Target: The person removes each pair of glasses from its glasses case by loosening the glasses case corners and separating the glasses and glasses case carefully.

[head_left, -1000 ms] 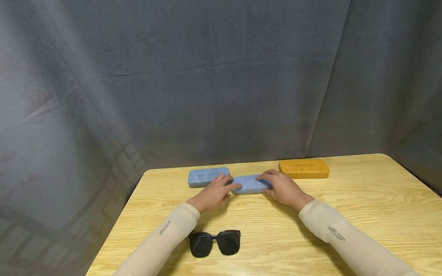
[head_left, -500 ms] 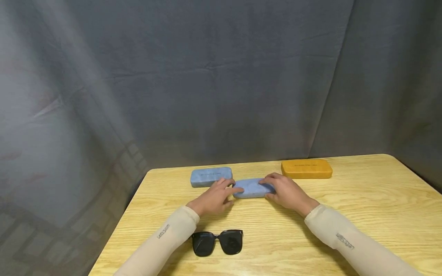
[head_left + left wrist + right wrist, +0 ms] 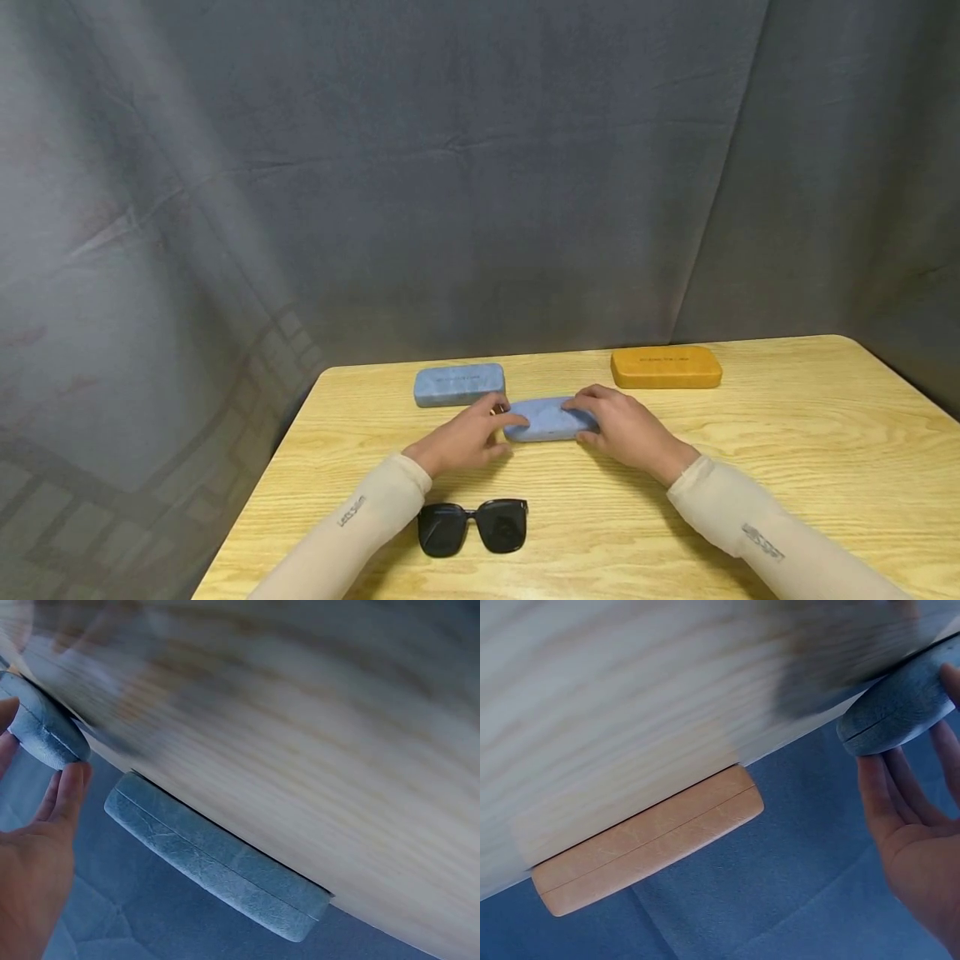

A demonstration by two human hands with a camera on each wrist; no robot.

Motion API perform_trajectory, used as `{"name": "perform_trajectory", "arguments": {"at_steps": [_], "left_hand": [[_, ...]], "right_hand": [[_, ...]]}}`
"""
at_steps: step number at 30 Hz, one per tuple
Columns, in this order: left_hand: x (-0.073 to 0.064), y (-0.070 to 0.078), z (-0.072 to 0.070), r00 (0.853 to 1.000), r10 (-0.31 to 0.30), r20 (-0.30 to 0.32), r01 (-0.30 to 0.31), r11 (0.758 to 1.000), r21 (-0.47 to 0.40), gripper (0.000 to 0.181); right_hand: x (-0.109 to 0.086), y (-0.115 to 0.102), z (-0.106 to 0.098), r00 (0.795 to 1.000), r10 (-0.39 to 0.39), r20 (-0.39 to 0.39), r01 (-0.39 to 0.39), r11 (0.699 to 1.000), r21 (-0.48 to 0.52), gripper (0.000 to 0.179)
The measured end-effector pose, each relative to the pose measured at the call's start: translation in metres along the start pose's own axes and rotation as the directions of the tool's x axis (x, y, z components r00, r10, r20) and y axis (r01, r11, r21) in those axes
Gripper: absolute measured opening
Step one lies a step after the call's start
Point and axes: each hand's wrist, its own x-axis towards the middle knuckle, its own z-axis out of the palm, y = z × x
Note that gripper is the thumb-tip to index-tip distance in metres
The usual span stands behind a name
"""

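Grip of left hand (image 3: 465, 437) and right hand (image 3: 628, 431) around opposite ends of rounded, seemingly leathery periwinkle case (image 3: 549, 419)

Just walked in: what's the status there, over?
Left hand, right hand: gripping opposite ends of the middle blue case. Case closed. Nothing seems in the way; sunglasses lie nearer the camera.

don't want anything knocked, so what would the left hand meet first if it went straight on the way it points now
The left hand would meet the middle blue case first; its fingers touch that case's left end. Beyond it, probably the right hand, though depth is unclear.
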Motion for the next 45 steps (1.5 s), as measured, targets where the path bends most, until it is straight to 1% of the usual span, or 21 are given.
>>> {"name": "perform_trajectory", "arguments": {"at_steps": [4,10,17,20,26,34,40,45], "left_hand": [[-0.002,0.003,0.001,1.000,0.001,-0.008,-0.001,1.000,-0.003,0.042],[-0.007,0.009,0.000,0.999,-0.035,-0.002,0.035,0.999,-0.030,0.044],[-0.008,0.012,-0.001,0.998,-0.062,-0.025,0.062,0.998,-0.027,0.046],[-0.006,0.012,0.001,0.998,-0.060,-0.037,0.059,0.998,-0.017,0.046],[0.001,0.008,0.008,0.997,-0.032,-0.065,0.033,0.999,0.012,0.046],[0.009,0.009,0.011,0.998,-0.036,-0.058,0.037,0.999,0.015,0.046],[0.012,0.008,0.012,0.998,-0.033,-0.049,0.033,0.999,0.007,0.046],[0.013,0.005,0.012,0.999,-0.025,-0.038,0.024,1.000,-0.018,0.048]], "right_hand": [[-0.005,-0.004,-0.001,1.000,-0.015,-0.008,0.014,1.000,-0.013,0.044],[-0.011,-0.011,-0.002,0.999,-0.038,-0.020,0.037,0.999,-0.024,0.044],[-0.015,-0.014,-0.004,1.000,-0.027,-0.004,0.027,1.000,-0.013,0.045],[-0.016,-0.015,-0.004,1.000,-0.025,-0.001,0.025,1.000,-0.011,0.046],[-0.013,-0.015,-0.001,1.000,-0.025,-0.017,0.025,1.000,-0.003,0.048],[-0.010,-0.013,0.002,0.997,-0.063,-0.043,0.063,0.998,0.006,0.053],[-0.007,-0.012,0.003,0.997,-0.072,-0.031,0.072,0.997,0.003,0.056],[-0.007,-0.011,0.003,0.998,-0.068,-0.019,0.068,0.998,0.019,0.055]]}}
